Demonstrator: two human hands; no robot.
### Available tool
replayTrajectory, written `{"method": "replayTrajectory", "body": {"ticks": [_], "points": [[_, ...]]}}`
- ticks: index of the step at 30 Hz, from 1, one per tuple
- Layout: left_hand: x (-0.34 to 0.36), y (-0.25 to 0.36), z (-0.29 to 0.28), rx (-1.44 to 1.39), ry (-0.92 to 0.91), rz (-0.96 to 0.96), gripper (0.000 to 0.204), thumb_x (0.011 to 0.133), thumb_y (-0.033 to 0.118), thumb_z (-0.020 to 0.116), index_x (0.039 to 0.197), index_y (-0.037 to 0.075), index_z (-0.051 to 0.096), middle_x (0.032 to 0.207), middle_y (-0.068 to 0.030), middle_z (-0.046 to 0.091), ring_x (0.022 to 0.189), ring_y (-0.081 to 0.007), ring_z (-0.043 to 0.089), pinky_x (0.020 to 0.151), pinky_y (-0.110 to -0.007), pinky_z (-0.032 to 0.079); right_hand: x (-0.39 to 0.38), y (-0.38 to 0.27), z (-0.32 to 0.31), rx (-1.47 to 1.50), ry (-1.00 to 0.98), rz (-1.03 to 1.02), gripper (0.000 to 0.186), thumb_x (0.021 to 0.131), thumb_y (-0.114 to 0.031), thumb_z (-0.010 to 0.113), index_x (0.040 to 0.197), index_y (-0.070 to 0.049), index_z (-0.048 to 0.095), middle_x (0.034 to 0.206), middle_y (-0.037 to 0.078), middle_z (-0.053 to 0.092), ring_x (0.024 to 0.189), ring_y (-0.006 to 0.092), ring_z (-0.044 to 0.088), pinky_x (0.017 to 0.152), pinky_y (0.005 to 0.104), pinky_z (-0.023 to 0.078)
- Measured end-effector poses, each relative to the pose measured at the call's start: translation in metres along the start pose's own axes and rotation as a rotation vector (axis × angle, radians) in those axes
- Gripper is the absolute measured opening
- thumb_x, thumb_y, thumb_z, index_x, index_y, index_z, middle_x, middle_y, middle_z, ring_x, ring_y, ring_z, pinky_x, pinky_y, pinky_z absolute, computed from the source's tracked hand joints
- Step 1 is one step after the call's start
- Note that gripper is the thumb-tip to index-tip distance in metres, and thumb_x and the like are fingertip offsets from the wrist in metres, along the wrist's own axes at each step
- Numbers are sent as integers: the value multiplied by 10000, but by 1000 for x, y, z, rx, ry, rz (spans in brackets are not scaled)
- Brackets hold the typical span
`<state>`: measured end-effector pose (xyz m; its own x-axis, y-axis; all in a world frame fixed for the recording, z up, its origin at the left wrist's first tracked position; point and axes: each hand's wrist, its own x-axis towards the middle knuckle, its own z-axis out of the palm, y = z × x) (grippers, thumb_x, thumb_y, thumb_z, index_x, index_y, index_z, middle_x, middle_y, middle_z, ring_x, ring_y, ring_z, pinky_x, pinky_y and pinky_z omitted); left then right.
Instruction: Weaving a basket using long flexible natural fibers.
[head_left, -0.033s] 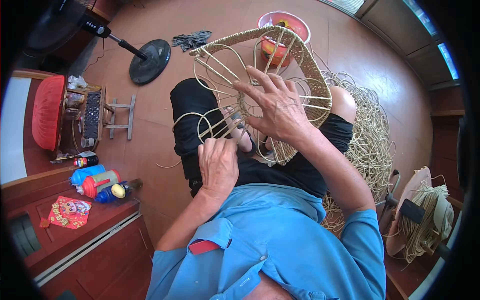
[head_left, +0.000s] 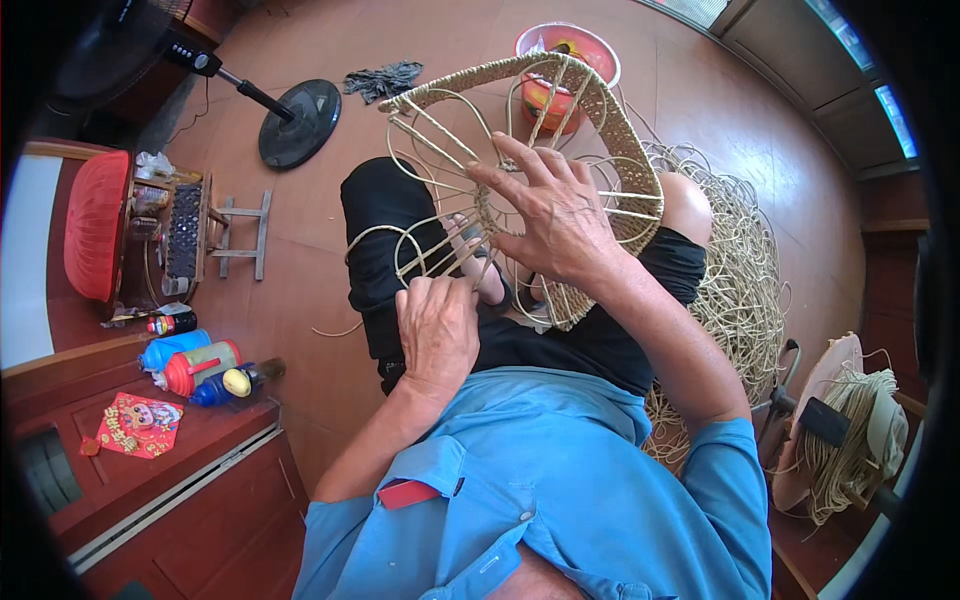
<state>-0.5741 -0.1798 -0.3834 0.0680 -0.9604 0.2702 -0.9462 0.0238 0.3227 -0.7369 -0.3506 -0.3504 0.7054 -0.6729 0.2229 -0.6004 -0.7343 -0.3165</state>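
Note:
A half-woven basket [head_left: 632, 150] of pale twisted cord on a wire frame rests tilted over my lap, with a braided rim, open spokes and looped strands. My right hand [head_left: 555, 205] lies over its middle, thumb and curved fingers gripping around the small cord ring [head_left: 484, 212]. Below the basket's left side, my left hand [head_left: 440, 335] is closed in a pinch at a cord among the lower spokes. Its fingertips point away from me and partly hide what they hold. Loose cord loops [head_left: 375, 230] stick out to the left above that hand.
A big heap of cord [head_left: 735, 270] covers the floor on the right. Beyond the basket stands a pink basin [head_left: 600, 55]; a fan base [head_left: 300, 122] and dark cloth [head_left: 383, 80] lie far left. Thermos flasks [head_left: 205, 365] stand at left, a cord-wound spool [head_left: 850, 425] at right.

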Motion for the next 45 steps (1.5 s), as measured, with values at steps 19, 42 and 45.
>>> {"method": "replayTrajectory", "body": {"ticks": [19, 42, 45], "points": [[39, 40, 21, -113, 29, 193, 121, 902, 122, 766, 866, 64, 666, 863, -132, 639, 873, -340, 662, 828, -473, 539, 5, 24, -15, 119, -45, -105, 673, 958, -73, 722, 1601, -219, 584, 1705, 117, 496, 1487, 365, 571, 1191, 551, 470], [49, 53, 32, -281, -97, 119, 136, 1036, 172, 691, 958, 66, 658, 900, -189, 725, 778, -454, 737, 659, -560, 584, 87, 66, 19, -309, -52, -693, 545, 1009, -83, 574, 1543, -136, 485, 819, 27, 600, 935, 266, 713, 1270, 476, 398], [53, 48, 29, -265, -77, 184, 146, 1035, 176, 703, 940, 77, 655, 879, -178, 711, 766, -436, 731, 644, -531, 586, 94, 80, 14, -310, 36, -690, 672, 1002, -62, 579, 1652, -119, 414, 778, 33, 603, 858, 286, 704, 1187, 451, 452]]}}
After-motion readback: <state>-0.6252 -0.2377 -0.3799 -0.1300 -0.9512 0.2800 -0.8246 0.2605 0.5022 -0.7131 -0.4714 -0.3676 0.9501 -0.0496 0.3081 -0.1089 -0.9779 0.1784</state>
